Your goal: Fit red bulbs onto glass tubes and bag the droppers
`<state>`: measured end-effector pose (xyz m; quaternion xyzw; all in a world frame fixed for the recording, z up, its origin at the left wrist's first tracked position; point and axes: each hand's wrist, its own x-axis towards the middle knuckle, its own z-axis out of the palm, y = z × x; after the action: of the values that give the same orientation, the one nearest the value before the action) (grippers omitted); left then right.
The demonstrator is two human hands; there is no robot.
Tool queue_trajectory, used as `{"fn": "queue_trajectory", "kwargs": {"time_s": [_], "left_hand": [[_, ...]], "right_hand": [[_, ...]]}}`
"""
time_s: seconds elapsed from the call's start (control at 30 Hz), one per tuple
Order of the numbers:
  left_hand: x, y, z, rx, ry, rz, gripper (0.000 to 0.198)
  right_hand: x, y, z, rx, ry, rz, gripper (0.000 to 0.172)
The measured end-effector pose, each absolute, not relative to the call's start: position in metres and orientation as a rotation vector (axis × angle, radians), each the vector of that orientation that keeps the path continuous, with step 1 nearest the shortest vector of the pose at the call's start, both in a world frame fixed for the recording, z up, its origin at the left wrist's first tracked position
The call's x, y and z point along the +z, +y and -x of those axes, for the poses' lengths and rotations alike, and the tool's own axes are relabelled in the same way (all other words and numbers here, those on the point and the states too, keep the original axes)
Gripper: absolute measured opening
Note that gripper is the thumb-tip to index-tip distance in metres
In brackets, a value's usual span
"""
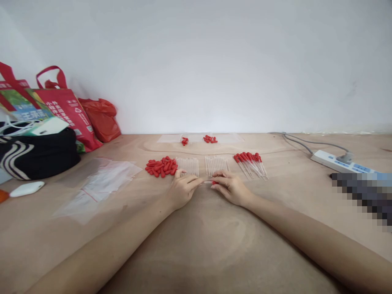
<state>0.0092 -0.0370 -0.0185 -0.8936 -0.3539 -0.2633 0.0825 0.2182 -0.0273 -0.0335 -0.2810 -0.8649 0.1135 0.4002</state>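
Note:
Between my two hands lies a thin clear dropper tube (pixel 208 182), held level just above the table. My left hand (pixel 183 188) pinches its left end. At the tube's right end, my right hand (pixel 229 187) grips a red rubber bulb (pixel 214 183), partly hidden by the fingers. A pile of loose red bulbs (pixel 161 166) lies beside my left hand. Behind the hands are two rows of clear tubes, a left row (pixel 188 165) and a right row (pixel 216 164). Droppers with red bulbs fitted (pixel 250 163) lie fanned out to the right.
Clear zip bags (pixel 104 179) lie at left. Farther back are small groups of red bulbs (pixel 210 139) on clear plastic (pixel 229 138). Shopping bags (pixel 65 110) and a black striped bag (pixel 43 153) stand far left. A power strip (pixel 333 160) with a cable is at right.

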Motion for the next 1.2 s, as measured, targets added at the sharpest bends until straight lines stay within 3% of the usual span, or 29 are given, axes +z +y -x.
{"fn": "queue_trajectory", "kwargs": {"time_s": [1.2], "left_hand": [[-0.0169,-0.0422,-0.0155,-0.655,-0.693,2.427,0.032]], "right_hand": [[-0.0301,-0.0287,-0.2224,0.161,-2.325,0.588,0.018]]}}
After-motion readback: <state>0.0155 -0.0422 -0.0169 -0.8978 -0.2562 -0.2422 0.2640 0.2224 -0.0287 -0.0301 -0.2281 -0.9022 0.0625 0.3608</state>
